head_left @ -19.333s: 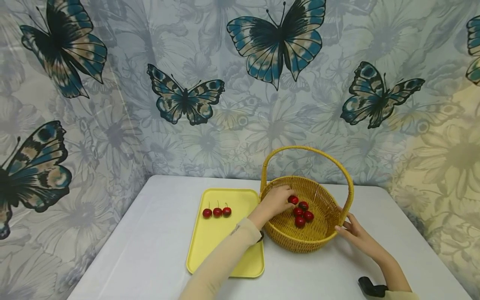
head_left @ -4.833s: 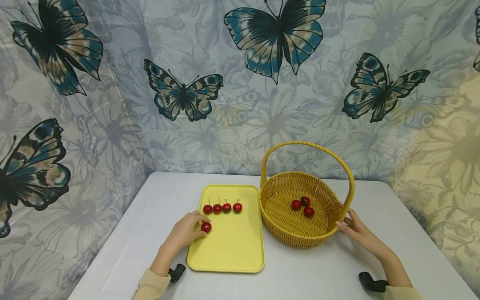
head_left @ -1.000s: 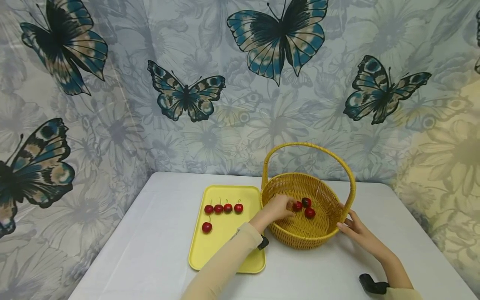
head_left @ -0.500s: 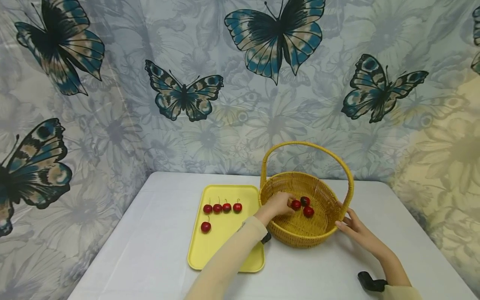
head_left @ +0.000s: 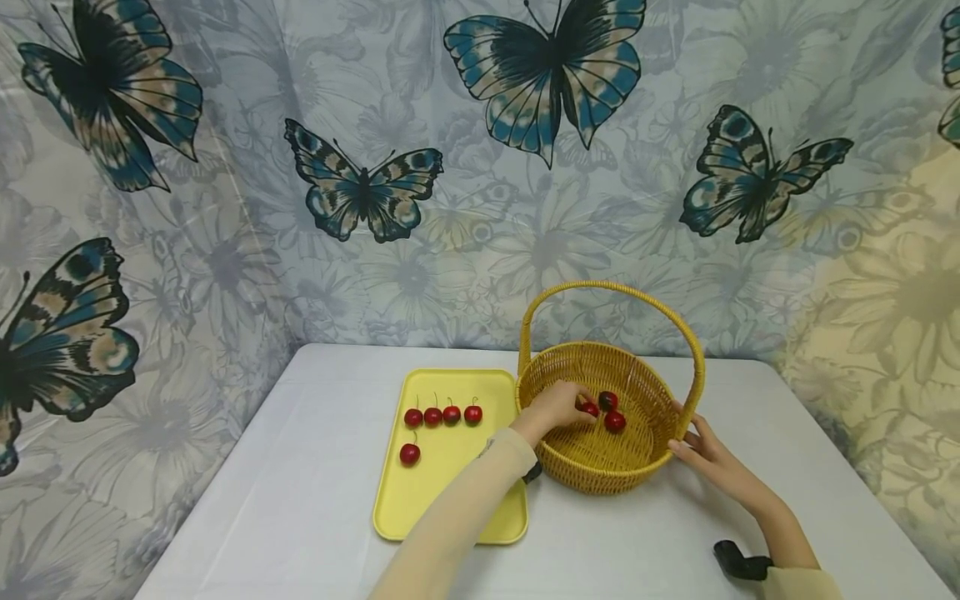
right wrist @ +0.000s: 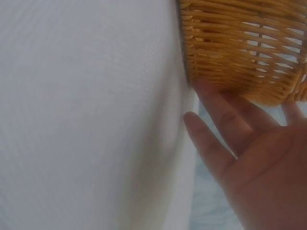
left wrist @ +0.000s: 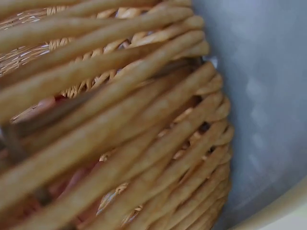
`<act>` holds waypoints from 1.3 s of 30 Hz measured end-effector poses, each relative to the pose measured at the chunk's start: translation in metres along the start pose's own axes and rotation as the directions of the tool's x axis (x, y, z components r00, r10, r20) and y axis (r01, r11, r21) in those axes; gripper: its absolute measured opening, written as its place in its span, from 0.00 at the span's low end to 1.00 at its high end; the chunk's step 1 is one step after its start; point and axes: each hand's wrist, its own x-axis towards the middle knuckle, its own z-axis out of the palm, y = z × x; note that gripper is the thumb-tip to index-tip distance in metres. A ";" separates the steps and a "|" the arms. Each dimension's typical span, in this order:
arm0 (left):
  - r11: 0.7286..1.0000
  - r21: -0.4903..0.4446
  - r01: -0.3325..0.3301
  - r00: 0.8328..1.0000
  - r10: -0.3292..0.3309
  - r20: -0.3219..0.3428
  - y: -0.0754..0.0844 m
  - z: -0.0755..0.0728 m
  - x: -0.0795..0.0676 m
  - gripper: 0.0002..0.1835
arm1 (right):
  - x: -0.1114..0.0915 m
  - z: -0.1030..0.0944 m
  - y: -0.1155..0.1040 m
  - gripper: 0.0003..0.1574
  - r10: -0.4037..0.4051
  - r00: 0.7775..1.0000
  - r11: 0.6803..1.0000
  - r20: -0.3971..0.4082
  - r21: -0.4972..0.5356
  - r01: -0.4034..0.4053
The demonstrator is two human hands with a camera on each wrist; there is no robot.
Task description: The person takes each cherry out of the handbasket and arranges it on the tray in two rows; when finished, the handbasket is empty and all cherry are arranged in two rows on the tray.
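Observation:
My left hand (head_left: 561,405) reaches over the near left rim into a yellow-brown wicker basket (head_left: 592,481), its thumb and fingers around a dark red cherry (head_left: 590,409). Beside that cherry lie two more, a darker cherry (head_left: 608,401) and a red cherry (head_left: 615,422). My right hand (head_left: 716,463) holds the basket's right side at the foot of the handle, thumb at the rim. In the right wrist view its fingers (right wrist: 230,122) lie against the outer wall. The left wrist view is filled by the basket's weave (left wrist: 144,110), which mostly hides that hand.
Left of the basket, a yellow tray (head_left: 450,508) bears a row of several stemmed cherries (head_left: 452,414), with a single cherry (head_left: 409,454) below its left end. Both stand on a white table (head_left: 270,467). A butterfly-patterned cloth (head_left: 480,250) hangs behind. The basket's tall handle (head_left: 611,286) arches overhead.
Earlier the left hand set a cherry below the tray's row, then returned to the basket. Over the last second its fingers closed around another cherry. The right hand keeps its hold.

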 end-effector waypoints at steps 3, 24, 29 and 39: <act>1.000 0.013 -0.015 1.000 0.015 -0.009 0.000 -0.001 0.000 0.18 | 0.001 -0.001 0.000 0.41 0.002 1.000 1.000 0.002 -0.008 -0.002; 0.992 -0.045 -0.119 0.991 0.115 -0.068 -0.001 -0.009 -0.010 0.19 | 0.003 -0.001 0.000 0.41 -0.006 1.000 1.000 0.008 -0.007 0.006; 0.986 -0.071 -0.150 0.986 0.144 -0.084 0.002 -0.013 -0.017 0.19 | 0.003 -0.001 0.002 0.41 0.000 1.000 1.000 0.002 -0.004 0.000; 0.976 -0.067 -0.206 0.973 0.197 -0.116 0.004 -0.017 -0.036 0.19 | 0.001 0.001 0.002 0.41 -0.007 1.000 1.000 0.002 0.013 0.007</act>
